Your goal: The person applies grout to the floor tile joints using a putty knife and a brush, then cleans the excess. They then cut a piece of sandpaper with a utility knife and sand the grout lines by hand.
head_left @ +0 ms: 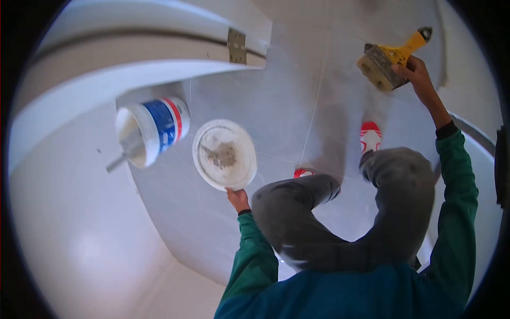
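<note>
My left hand [238,200] grips the near rim of a round white bucket lid [246,154], with thumb and fingers closed on its edge. A patch of grey-brown residue lies in the middle of the lid. At the upper right, my right hand [418,78] is closed on a wide paintbrush [392,58]. Its yellow handle has a dark tip and points up and right, while the broad, stained head faces lower left. Left of the lid is a white bucket [166,121] with a blue and red label, a grey tool [125,158] sticking out of its mouth.
Grey tiles cover the floor [276,101]. A white door edge with a metal hinge [237,45] stands at the upper left. White wall [79,228] runs along the left. My bent knees [297,212] and red-and-white shoes [370,135] are between my arms.
</note>
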### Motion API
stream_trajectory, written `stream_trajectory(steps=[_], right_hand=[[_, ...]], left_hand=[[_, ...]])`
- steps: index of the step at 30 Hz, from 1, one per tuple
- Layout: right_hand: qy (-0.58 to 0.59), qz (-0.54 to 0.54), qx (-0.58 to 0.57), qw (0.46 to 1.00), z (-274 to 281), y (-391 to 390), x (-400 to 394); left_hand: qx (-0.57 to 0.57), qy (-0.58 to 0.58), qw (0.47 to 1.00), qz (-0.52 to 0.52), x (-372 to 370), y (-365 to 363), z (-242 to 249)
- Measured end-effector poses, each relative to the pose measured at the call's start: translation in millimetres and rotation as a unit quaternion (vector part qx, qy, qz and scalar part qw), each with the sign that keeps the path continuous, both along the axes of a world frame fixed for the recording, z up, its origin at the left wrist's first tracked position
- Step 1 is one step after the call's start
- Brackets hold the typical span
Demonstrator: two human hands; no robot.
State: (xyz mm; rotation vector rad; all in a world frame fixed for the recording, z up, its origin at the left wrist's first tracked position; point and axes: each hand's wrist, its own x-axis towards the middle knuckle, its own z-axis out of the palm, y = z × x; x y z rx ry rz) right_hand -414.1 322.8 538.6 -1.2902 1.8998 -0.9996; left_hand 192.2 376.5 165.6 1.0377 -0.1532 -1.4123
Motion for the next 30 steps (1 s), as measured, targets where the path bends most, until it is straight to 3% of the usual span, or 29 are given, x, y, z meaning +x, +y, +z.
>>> stream_trajectory(steps=[1, 2, 8, 13, 16, 17, 18, 19, 20, 22, 24, 26, 27, 28, 29, 30], right_hand=[[0.002, 0.017, 0.001, 1.0, -14.6, 5.7, 17.8], [-0.011, 0.01, 0.046, 0.999, -15.7, -10.0, 7.9], [-0.095, 0.037, 0.063, 0.993, -163.9, -3.8, 123.3], [-0.148, 0.079, 0.058, 0.984, -221.8, -11.0, 161.5], [-0.185, 0.075, 0.069, 0.977, -224.5, -3.9, 181.2], [-0.201, 0.082, 0.076, 0.973, -227.5, -7.2, 186.2], [-0.213, 0.084, 0.085, 0.97, -225.3, -10.3, 194.1], [-0.219, 0.097, 0.093, 0.966, -211.8, -20.0, 203.5], [-0.224, 0.108, 0.098, 0.964, -201.6, -27.6, 217.7], [-0.223, 0.117, 0.094, 0.963, -191.0, -39.5, 241.9], [-0.235, 0.129, 0.099, 0.958, -179.5, -49.4, 266.0], [-0.315, 0.118, 0.191, 0.922, -167.4, -62.7, 294.1], [-0.311, 0.12, 0.196, 0.922, -156.6, -66.7, 311.5], [-0.282, 0.145, 0.224, 0.922, -141.7, -71.4, 329.1], [-0.266, 0.171, 0.251, 0.915, -140.0, -74.0, 346.9], [-0.274, 0.172, 0.246, 0.914, -142.3, -69.0, 342.6]], left_hand=[[0.001, 0.002, 1.0, 0.017, 11.6, 4.9, -3.9], [0.055, -0.024, 0.997, 0.044, 4.8, 0.5, 25.4], [0.056, 0.001, 0.994, 0.095, 97.5, 5.2, -59.2], [0.083, -0.041, 0.987, 0.13, 109.7, 12.4, -67.1], [0.186, -0.25, 0.945, 0.102, 106.8, 3.2, -36.0], [0.229, -0.297, 0.923, 0.088, 98.8, -3.7, -8.5], [0.338, -0.492, 0.801, 0.043, 104.4, -8.3, -5.3], [0.425, -0.655, 0.624, -0.009, 102.3, -12.4, 0.4], [0.429, -0.641, 0.636, -0.015, 92.7, -14.4, 5.8], [0.114, -0.606, 0.786, 0.045, 77.7, -13.7, 28.5], [0.05, -0.301, 0.948, -0.084, 27.8, -23.9, 70.6], [-0.084, -0.04, 0.971, -0.222, -14.8, -29.9, 68.4], [-0.058, 0.014, 0.959, -0.278, -39.0, -38.1, 78.9], [-0.091, 0.136, 0.941, -0.296, -53.1, -42.9, 90.6], [-0.069, 0.219, 0.943, -0.239, -65.2, -56.3, 135.1], [-0.07, 0.21, 0.945, -0.242, -74.5, -58.0, 131.6]])
